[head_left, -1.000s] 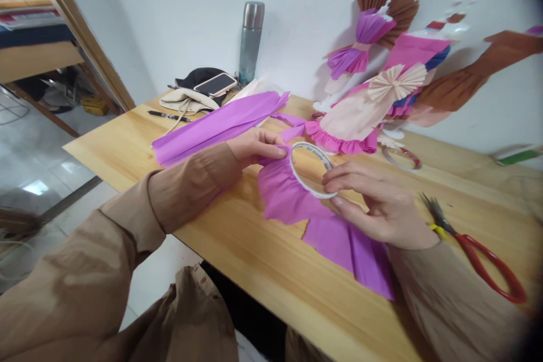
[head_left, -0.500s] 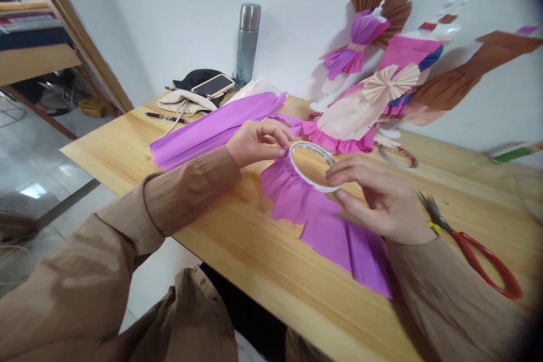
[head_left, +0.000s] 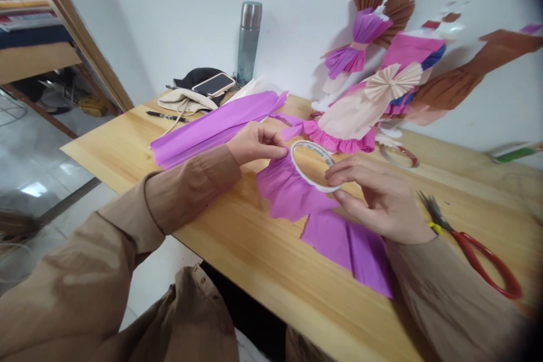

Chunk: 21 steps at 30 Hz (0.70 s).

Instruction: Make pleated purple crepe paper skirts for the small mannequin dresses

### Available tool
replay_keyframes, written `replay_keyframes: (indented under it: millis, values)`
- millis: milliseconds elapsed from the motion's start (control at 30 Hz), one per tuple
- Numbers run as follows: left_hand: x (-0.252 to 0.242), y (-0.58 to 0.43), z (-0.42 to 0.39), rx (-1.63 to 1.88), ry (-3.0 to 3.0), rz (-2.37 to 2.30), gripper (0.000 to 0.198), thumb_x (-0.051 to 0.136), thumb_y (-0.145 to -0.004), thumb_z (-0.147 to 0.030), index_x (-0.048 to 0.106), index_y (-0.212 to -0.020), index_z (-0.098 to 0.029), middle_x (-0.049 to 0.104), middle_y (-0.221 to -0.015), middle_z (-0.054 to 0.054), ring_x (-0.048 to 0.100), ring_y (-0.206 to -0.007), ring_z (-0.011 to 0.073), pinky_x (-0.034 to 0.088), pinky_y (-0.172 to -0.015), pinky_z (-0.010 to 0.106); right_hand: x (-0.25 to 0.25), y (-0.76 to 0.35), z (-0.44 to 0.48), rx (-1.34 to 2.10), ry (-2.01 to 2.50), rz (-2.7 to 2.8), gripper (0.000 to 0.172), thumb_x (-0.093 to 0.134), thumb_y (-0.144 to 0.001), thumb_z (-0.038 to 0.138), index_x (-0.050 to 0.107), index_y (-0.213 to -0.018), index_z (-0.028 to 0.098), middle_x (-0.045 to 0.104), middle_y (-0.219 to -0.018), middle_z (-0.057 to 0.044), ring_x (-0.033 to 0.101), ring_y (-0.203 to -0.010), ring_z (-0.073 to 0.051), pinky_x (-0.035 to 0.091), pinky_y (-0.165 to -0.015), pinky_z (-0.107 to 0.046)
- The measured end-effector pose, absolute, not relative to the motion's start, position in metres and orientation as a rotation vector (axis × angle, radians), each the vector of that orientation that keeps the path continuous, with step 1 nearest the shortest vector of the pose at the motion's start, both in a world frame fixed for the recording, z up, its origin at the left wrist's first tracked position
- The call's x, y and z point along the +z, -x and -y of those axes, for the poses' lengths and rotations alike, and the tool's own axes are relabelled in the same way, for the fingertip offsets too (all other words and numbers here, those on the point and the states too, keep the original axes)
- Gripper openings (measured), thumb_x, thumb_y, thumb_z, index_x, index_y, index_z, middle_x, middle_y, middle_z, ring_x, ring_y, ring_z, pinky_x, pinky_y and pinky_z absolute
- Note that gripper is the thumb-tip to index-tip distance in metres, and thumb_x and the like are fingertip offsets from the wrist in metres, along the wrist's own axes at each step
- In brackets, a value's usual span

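Currently, left hand [head_left: 263, 143] pinched tight on one ruffled purple strip [head_left: 282, 188]; right hand [head_left: 382, 199], half-curled, gripping one tape ring [head_left: 315, 150]. Right: one scissors [head_left: 461, 239]. Far left: one pen [head_left: 167, 116].

Surface [head_left: 241, 229]: bare strip btwn L sleeve [head_left: 195, 186] & ruffle [head_left: 284, 195], room to pass.
Scissors [head_left: 460, 237]: block R side, nr R sleeve [head_left: 449, 294].
Dolls [head_left: 345, 116]: in way at back, w/ wall [head_left: 178, 11] behind.
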State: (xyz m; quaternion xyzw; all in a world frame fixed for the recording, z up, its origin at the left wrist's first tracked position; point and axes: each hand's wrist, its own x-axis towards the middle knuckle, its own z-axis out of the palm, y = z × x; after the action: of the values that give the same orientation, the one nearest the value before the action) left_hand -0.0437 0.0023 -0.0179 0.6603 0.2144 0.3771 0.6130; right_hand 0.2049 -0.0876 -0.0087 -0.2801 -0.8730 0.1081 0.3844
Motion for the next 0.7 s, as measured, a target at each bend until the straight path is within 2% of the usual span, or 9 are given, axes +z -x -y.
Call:
replay_keyframes:
  millis: [200,367,467,567,700]
  values:
    - [-0.023,0.044,-0.005,0.856,-1.561,-0.495,0.027,0.086,-0.062,-0.026,0.067,-0.073,-0.011,0.067,-0.071,0.002,0.060,-0.066,0.0097,0.050,-0.067,0.026,-0.009,-0.205,0.088,0.283,0.676,2.252,0.024,0.062,-0.079,0.003,0.061,-0.094,0.023,0.065,-0.086,-0.007,0.064,-0.084,-0.021,0.051,-0.075,-0.035]
    - [-0.022,0.044,-0.010,0.944,-1.776,-0.453,0.039,0.083,-0.062,-0.019,0.072,-0.099,-0.015,0.070,-0.103,0.007,0.063,-0.079,0.0116,0.051,-0.066,0.023,-0.011,-0.206,0.087,0.324,0.673,2.251,0.024,0.061,-0.079,0.004,0.062,-0.093,0.023,0.065,-0.086,-0.006,0.063,-0.082,-0.021,0.051,-0.073,-0.035]
    - [-0.019,0.045,-0.009,1.004,-2.009,-0.375,0.020,0.076,-0.067,-0.016,0.076,-0.088,-0.016,0.069,-0.113,0.010,0.058,-0.073,0.0077,0.045,-0.059,0.020,-0.011,-0.206,0.087,0.364,0.666,2.232,0.023,0.061,-0.079,0.004,0.062,-0.092,0.023,0.066,-0.086,-0.006,0.063,-0.083,-0.021,0.050,-0.074,-0.035]
    - [-0.015,0.046,-0.003,0.955,-2.150,-0.328,0.008,0.068,-0.070,-0.011,0.073,-0.074,-0.014,0.072,-0.108,0.010,0.048,-0.059,0.0031,0.039,-0.052,0.018,-0.010,-0.206,0.088,0.416,0.662,2.213,0.022,0.061,-0.079,0.005,0.063,-0.091,0.023,0.065,-0.086,-0.006,0.063,-0.083,-0.020,0.050,-0.074,-0.035]
    - [-0.011,0.046,0.010,0.763,-2.235,-0.365,0.016,0.061,-0.066,-0.002,0.071,-0.073,-0.012,0.074,-0.085,0.005,0.038,-0.049,0.0013,0.033,-0.047,0.017,-0.006,-0.206,0.089,0.479,0.665,2.155,0.020,0.059,-0.081,0.006,0.064,-0.090,0.022,0.065,-0.085,-0.006,0.063,-0.083,-0.020,0.049,-0.073,-0.034]
